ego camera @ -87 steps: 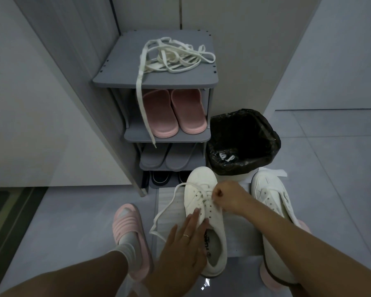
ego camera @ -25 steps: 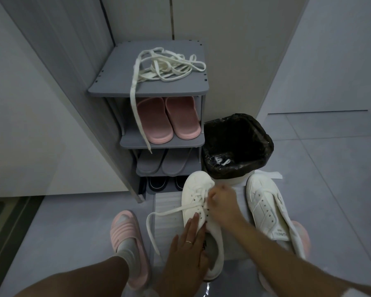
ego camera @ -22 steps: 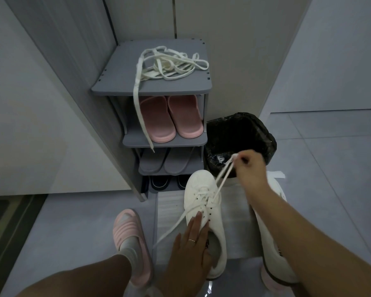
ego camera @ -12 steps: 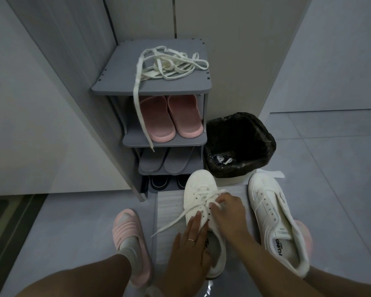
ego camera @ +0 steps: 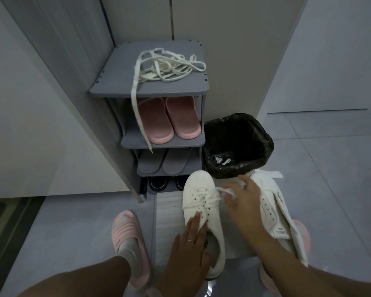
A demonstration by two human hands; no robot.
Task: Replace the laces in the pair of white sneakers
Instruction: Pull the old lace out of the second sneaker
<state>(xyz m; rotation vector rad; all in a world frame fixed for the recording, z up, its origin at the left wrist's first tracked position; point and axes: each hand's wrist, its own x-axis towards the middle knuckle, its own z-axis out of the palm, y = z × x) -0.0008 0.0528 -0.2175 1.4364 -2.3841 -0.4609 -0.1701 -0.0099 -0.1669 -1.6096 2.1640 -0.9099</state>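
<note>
Head view: left hand flat, steadying sneaker; right hand pinching lace — unlacing; next, clear another eyelet.

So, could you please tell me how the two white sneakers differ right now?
The left sneaker still has a lace through its eyelets; the right sneaker shows bare eyelets. The left hand presses the left one, while the right one lies untouched. Both are white, toes toward the bin.

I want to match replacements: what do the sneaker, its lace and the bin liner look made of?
Sneaker: smooth white leather or synthetic, faint sheen, punched holes. Lace: flat woven fabric, matte. Bin liner: thin black plastic film, crinkled, glossy.
</note>
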